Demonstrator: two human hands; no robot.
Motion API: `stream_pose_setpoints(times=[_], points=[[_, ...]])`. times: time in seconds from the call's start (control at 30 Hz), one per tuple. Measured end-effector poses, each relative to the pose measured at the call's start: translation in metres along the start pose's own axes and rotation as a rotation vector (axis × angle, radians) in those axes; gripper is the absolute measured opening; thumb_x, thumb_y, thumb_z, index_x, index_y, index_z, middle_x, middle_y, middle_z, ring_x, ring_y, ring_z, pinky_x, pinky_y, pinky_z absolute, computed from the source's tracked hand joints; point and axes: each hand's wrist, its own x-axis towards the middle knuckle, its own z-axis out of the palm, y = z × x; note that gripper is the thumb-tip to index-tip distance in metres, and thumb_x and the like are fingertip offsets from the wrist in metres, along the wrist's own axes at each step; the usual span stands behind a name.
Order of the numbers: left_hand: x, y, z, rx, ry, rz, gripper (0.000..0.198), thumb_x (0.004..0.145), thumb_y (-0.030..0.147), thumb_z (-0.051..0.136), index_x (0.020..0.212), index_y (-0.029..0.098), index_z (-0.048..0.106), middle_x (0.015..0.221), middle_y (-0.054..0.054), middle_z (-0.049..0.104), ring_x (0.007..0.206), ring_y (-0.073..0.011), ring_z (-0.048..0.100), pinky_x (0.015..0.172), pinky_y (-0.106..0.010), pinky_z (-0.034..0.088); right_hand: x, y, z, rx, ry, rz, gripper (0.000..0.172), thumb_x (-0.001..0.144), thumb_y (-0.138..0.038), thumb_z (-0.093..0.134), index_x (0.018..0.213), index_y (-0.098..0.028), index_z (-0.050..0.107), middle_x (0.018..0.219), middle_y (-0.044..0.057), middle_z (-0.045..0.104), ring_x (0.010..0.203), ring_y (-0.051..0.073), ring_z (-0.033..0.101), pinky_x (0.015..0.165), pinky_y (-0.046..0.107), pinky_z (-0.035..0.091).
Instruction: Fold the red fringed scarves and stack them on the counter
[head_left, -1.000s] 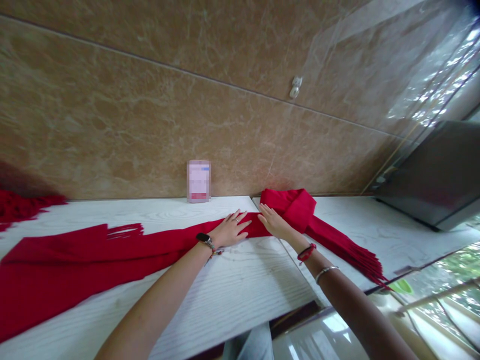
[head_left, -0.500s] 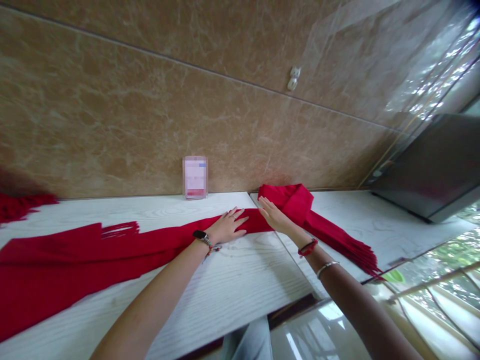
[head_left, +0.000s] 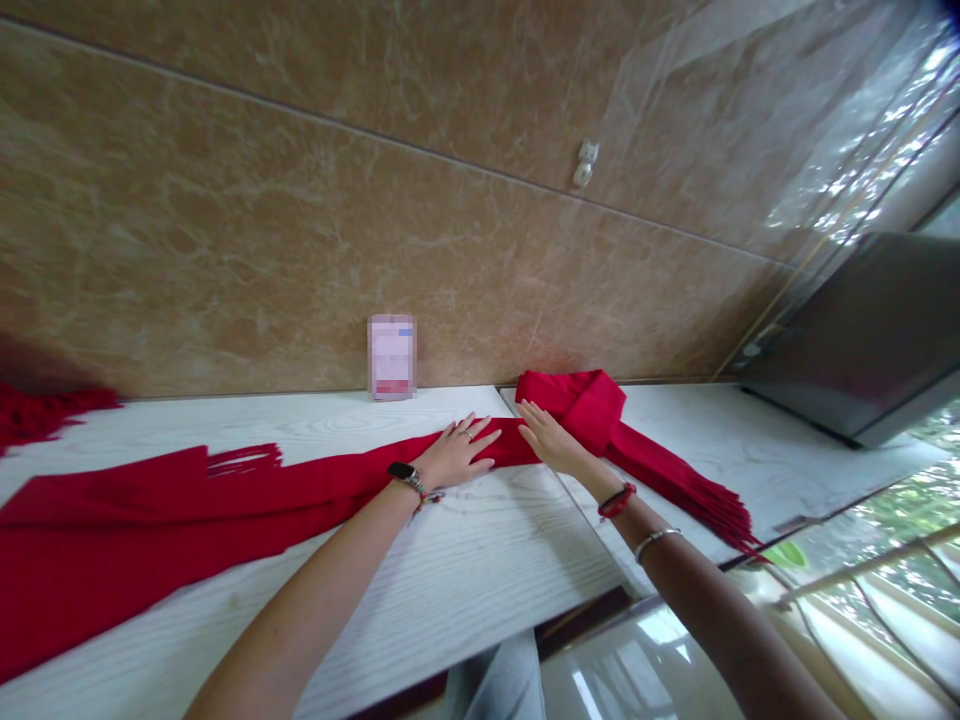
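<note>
A long red scarf [head_left: 300, 500] lies across the white wood-grain table [head_left: 495, 540], wide at the left and folded narrow toward the middle. My left hand [head_left: 457, 452] rests flat on the narrow stretch, fingers spread. Just right of it, my right hand [head_left: 551, 437] lies on the cloth with fingers stretched out. Beyond that hand the scarf bends over itself in a fold, and its fringed end slants toward the front right. Part of the cloth is hidden under both hands.
A phone-like device with a blurred screen [head_left: 392, 357] leans against the brown marbled wall [head_left: 262, 250]. Red fringed cloth [head_left: 52, 412] lies at the far left. A dark grey box-shaped object [head_left: 862, 340] stands at the right. A seam crosses the tabletop near my right hand.
Both hands stay on the scarf in nearly the same place. The view has shifted very slightly; the scarf looks the same.
</note>
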Motion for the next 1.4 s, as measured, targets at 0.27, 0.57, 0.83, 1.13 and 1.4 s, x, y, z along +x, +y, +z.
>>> stream_pose_setpoints(times=[0.27, 0.57, 0.83, 1.13, 1.4], points=[[0.003, -0.002, 0.002, -0.002, -0.049, -0.022, 0.049, 0.091, 0.046, 0.036, 0.136, 0.026, 0.034, 0.146, -0.008, 0.025, 0.134, -0.0276, 0.018, 0.105, -0.048, 0.019, -0.011, 0.009, 0.012, -0.195, -0.084, -0.25, 0.035, 0.092, -0.014, 0.03, 0.108, -0.002, 0.058, 0.125, 0.025, 0.051, 0.125, 0.031, 0.038, 0.098, 0.054, 0.036], [0.002, -0.002, 0.005, -0.055, 0.016, -0.021, 0.051, 0.09, 0.047, 0.037, 0.136, 0.024, 0.035, 0.145, -0.009, 0.028, 0.134, -0.0273, 0.019, 0.105, -0.046, 0.021, -0.002, 0.0, 0.003, -0.191, 0.032, -0.193, 0.035, 0.092, -0.019, 0.035, 0.116, -0.001, 0.053, 0.125, 0.026, 0.049, 0.124, 0.031, 0.04, 0.097, 0.051, 0.039], [0.0, 0.0, 0.0, -0.131, 0.024, -0.029, 0.052, 0.089, 0.047, 0.038, 0.136, 0.023, 0.035, 0.145, -0.009, 0.028, 0.135, -0.0263, 0.018, 0.105, -0.046, 0.021, -0.002, 0.0, 0.007, -0.084, -0.016, -0.146, 0.037, 0.093, -0.022, 0.033, 0.117, -0.005, 0.055, 0.125, 0.024, 0.051, 0.123, 0.03, 0.041, 0.099, 0.051, 0.037], [-0.026, -0.028, -0.04, -0.098, 0.028, -0.218, 0.052, 0.091, 0.044, 0.034, 0.138, 0.021, 0.03, 0.147, -0.012, 0.023, 0.135, -0.0263, 0.017, 0.105, -0.046, 0.021, 0.04, -0.033, -0.043, 0.287, 0.199, 0.032, 0.053, 0.093, -0.042, 0.024, 0.129, -0.009, 0.045, 0.135, 0.018, 0.043, 0.129, 0.025, 0.032, 0.105, 0.047, 0.029], [-0.137, -0.064, -0.062, 0.096, -0.015, -0.314, 0.051, 0.091, 0.045, 0.034, 0.136, 0.021, 0.034, 0.144, -0.01, 0.03, 0.133, -0.0237, 0.023, 0.105, -0.041, 0.024, 0.053, -0.129, -0.008, 0.127, 0.039, -0.308, 0.043, 0.09, -0.029, 0.04, 0.124, -0.003, 0.05, 0.13, 0.02, 0.048, 0.126, 0.028, 0.037, 0.104, 0.045, 0.032]])
